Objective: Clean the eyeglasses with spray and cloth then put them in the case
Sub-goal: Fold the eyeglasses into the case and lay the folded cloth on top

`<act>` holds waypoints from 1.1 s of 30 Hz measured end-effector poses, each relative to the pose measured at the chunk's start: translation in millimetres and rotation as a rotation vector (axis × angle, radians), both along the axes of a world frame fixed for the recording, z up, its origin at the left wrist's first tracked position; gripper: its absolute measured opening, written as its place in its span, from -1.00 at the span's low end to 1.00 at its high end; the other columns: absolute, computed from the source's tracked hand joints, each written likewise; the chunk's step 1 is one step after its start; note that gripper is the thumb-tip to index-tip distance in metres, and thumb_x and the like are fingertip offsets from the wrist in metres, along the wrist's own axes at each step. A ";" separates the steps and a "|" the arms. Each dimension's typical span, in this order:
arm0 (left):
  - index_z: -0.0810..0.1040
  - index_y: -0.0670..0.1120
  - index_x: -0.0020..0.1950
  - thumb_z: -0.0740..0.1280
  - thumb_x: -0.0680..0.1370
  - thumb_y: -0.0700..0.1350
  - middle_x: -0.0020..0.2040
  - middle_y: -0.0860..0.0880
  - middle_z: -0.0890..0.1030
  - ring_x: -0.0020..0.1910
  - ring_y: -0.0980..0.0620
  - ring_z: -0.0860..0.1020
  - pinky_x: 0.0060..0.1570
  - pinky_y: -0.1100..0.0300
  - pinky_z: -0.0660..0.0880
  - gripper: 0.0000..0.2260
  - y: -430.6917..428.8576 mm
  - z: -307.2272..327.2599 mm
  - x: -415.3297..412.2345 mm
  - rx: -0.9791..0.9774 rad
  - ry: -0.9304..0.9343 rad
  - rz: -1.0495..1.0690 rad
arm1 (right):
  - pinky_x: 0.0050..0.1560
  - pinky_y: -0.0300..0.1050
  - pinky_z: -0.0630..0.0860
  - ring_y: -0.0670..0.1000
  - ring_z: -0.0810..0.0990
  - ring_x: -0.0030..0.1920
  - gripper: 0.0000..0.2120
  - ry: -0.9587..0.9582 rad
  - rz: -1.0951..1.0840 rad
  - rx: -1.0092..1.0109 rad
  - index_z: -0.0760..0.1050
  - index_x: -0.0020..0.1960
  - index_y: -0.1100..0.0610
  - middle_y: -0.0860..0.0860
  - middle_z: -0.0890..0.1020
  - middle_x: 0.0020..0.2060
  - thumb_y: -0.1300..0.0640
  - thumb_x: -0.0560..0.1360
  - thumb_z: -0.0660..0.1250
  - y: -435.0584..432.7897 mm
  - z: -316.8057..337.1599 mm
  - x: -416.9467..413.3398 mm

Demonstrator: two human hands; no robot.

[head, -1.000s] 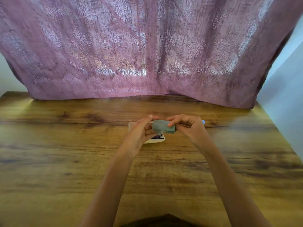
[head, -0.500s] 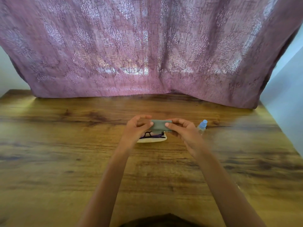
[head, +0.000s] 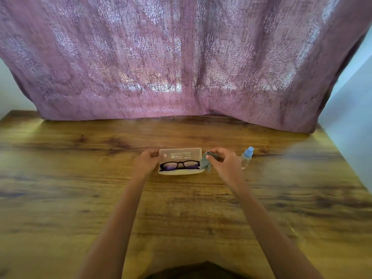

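Observation:
Dark-framed eyeglasses (head: 179,165) lie folded inside an open white case (head: 182,172) at the middle of the wooden table. The case's pale lid (head: 187,154) stands tilted up behind them. My left hand (head: 146,161) grips the lid's left edge, thumb on its inner face. My right hand (head: 226,162) pinches a crumpled grey-green cloth (head: 206,161) just off the case's right end. A clear spray bottle (head: 246,159) with a blue cap stands upright right of that hand.
The wooden table (head: 80,188) stretches wide on both sides and toward me. A mauve patterned curtain (head: 181,67) hangs along the far edge. A pale wall (head: 350,127) borders the table's right side.
Both hands held the folded cloth above the case. Now my left hand has let go and taken the lid's left edge, while my right hand has carried the cloth to the right, uncovering the glasses.

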State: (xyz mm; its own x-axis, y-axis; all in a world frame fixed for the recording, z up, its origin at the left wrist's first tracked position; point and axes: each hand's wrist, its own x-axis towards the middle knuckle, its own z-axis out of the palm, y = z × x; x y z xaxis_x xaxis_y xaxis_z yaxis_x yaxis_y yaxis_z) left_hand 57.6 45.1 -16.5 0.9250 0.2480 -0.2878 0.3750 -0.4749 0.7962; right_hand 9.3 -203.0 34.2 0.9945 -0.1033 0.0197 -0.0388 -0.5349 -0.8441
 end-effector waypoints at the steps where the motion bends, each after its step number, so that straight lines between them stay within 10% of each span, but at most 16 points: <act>1: 0.64 0.02 0.05 0.45 0.44 0.06 -0.09 0.05 0.68 -0.11 0.05 0.61 0.01 0.06 0.56 -0.76 -1.8 -1.3 0.2 0.010 -0.010 0.019 | -0.12 -0.31 0.57 -0.19 0.63 -0.14 -0.86 -0.008 -0.013 -0.007 0.63 0.05 0.05 -0.14 0.68 -0.12 0.06 0.52 0.40 0.2 -0.4 0.6; 11: 0.57 -0.09 -0.13 0.44 0.48 -0.10 -0.29 0.10 0.53 -0.32 0.22 0.45 -0.34 0.53 0.34 -0.90 -29.7 -2.1 -23.2 0.076 -0.291 0.096 | -0.37 -0.25 0.53 -0.14 0.63 -0.35 -0.91 0.075 -0.078 0.133 0.55 -0.03 0.04 -0.06 0.70 -0.22 0.04 0.52 0.40 14.5 -3.7 -3.2; 18: 0.57 -0.06 -0.12 0.43 0.48 -0.12 -0.23 0.08 0.58 -0.26 0.15 0.51 -0.35 0.52 0.34 -0.93 -37.1 -4.9 -31.2 0.054 -0.367 0.083 | -0.33 -0.27 0.56 -0.06 0.64 -0.16 -0.88 0.396 -0.049 0.654 0.54 0.02 0.15 0.07 0.65 -0.09 0.16 0.52 0.42 50.6 -10.1 -2.6; 28: 0.60 -0.06 -0.06 0.43 0.49 -0.11 -0.21 0.08 0.59 -0.21 0.12 0.54 -0.22 0.34 0.41 -0.93 -38.4 -10.6 -33.1 0.024 -0.383 0.086 | -0.05 -0.08 0.56 -0.01 0.56 -0.06 -0.85 0.049 -0.063 -0.082 0.58 -0.08 0.11 -0.02 0.59 -0.14 0.05 0.46 0.45 39.0 -41.0 -5.3; 33: 0.61 -0.10 -0.03 0.42 0.49 -0.11 -0.20 0.06 0.59 -0.21 0.10 0.53 -0.20 0.28 0.40 -0.90 -39.5 -10.3 -33.5 0.038 -0.387 0.090 | -0.34 -0.39 0.37 -0.19 0.51 -0.23 -0.83 0.043 -0.082 -0.135 0.49 -0.11 0.02 -0.15 0.54 -0.25 0.06 0.43 0.49 36.5 -41.3 -6.4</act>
